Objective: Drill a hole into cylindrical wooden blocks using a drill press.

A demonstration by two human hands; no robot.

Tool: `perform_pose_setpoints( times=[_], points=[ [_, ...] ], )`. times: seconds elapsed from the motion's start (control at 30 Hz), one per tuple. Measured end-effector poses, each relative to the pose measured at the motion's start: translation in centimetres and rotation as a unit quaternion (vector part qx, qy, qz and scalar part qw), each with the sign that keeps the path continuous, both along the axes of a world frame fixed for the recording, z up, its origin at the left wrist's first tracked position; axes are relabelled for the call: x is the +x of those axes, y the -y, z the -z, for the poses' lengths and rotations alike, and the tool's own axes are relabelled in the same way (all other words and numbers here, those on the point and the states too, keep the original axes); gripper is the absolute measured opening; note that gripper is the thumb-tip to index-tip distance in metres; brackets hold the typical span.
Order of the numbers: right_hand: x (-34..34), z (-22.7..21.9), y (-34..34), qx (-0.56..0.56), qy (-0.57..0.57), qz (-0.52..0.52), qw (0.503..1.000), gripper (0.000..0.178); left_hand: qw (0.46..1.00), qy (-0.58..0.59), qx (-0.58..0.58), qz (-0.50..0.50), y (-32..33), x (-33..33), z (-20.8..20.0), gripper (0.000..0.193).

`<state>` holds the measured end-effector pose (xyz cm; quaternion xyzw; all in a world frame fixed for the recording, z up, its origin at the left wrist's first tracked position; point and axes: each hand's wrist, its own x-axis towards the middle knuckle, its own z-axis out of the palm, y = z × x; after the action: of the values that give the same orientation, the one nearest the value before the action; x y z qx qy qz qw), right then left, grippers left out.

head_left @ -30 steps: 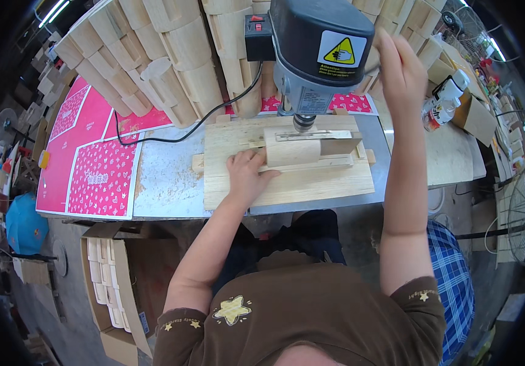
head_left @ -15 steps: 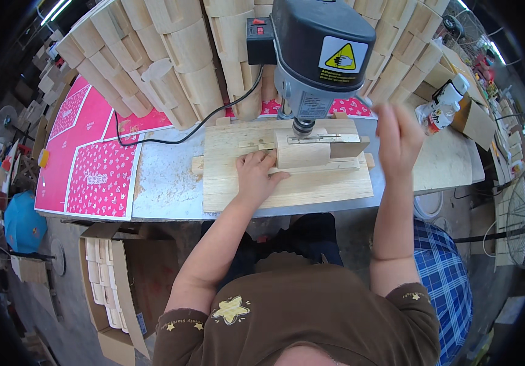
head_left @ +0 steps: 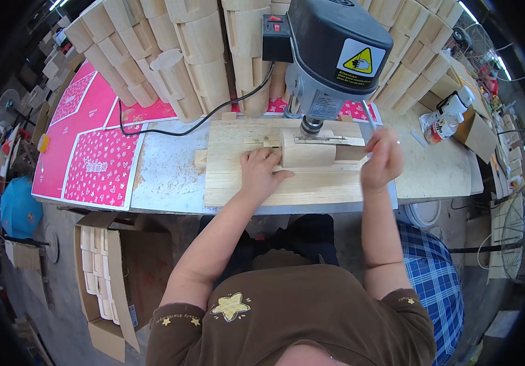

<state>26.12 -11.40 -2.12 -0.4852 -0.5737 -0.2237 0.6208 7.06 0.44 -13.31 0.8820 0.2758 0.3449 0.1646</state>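
Observation:
A pale wooden block with a rounded top [head_left: 308,155] lies on a flat wooden board jig [head_left: 232,186], under the chuck [head_left: 310,127] of a small drill press [head_left: 341,52]. My left hand [head_left: 261,172] steadies the block at its left end, fingers bent against it and thumb lying along the near side. A thin strip with a slot runs along the block's top below the chuck. To the right, my right hand [head_left: 382,160] is closed around the press's metal feed lever [head_left: 368,114]; it is slightly blurred. The bit's tip cannot be made out.
Tall stacks of grooved wooden pieces [head_left: 195,55] line the back. A black cable [head_left: 213,114] crosses the table's left side over pink printed sheets [head_left: 94,165]. White bottles [head_left: 445,125] stand at right. An open carton [head_left: 122,280] with wooden pieces sits below left.
My right hand has come down and toward me, pulling the feed lever with it. My left hand keeps its place against the block. The whole view has shifted slightly.

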Motion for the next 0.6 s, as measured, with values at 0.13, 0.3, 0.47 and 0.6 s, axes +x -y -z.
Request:
perform_pose_setpoints(
  times=[0.13, 0.3, 0.47, 0.6],
  points=[
    [-0.2, -10.1, -3.5, -0.067, -0.119, 0.119, 0.983, 0.027, 0.999, -0.008, -0.041, -0.005, 0.0, -0.1, -0.3, 0.049],
    [5.3, -12.1, -9.1, -0.138, -0.089, 0.104, 0.981, 0.042, 0.987, 0.018, -0.156, 0.011, 0.3, 1.3, -1.2, 0.041],
    [4.3, -8.1, -4.5, -0.277, -0.151, -0.018, 0.949, 0.033, 0.978, 0.066, -0.195, 0.029, 0.0, 1.3, -0.8, 0.036],
    [5.2, 0.9, 0.6, -0.466, 0.039, -0.009, 0.884, 0.036, 0.976, 0.075, -0.199, 0.050, -0.2, 1.0, -0.9, 0.030]
  ],
)
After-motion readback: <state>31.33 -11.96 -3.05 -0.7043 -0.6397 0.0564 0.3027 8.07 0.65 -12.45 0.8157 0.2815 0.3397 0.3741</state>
